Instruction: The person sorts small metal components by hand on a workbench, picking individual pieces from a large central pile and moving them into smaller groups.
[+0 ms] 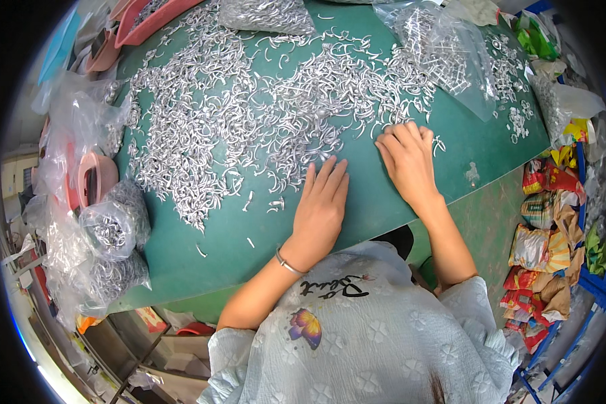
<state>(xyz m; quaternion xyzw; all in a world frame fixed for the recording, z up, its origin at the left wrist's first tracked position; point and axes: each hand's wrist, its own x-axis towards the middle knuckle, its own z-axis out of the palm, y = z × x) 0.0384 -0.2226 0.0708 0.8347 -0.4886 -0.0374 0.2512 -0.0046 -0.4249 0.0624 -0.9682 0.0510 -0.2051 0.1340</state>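
Many small curved silvery metal pieces (195, 128) are spread loose over a green tabletop (377, 209). My left hand (322, 209) lies flat with stretched fingers, its fingertips at the near edge of the heap; nothing is in it. A bracelet circles that wrist. To the right, my right hand (409, 158) rests at the heap's right-hand edge with fingers bent down and drawn in. Its fingertips are hidden, so what they hold, if anything, cannot be made out. A few loose pieces (439, 145) lie just right of it.
Clear bags of metal parts lie at the far side (266, 15) and far right (444, 54). More filled bags (114, 229) and a pink container (95, 176) crowd the left edge. Small ring-like parts (518, 121) lie far right. Colourful packets (539, 249) stand beyond the table's right edge.
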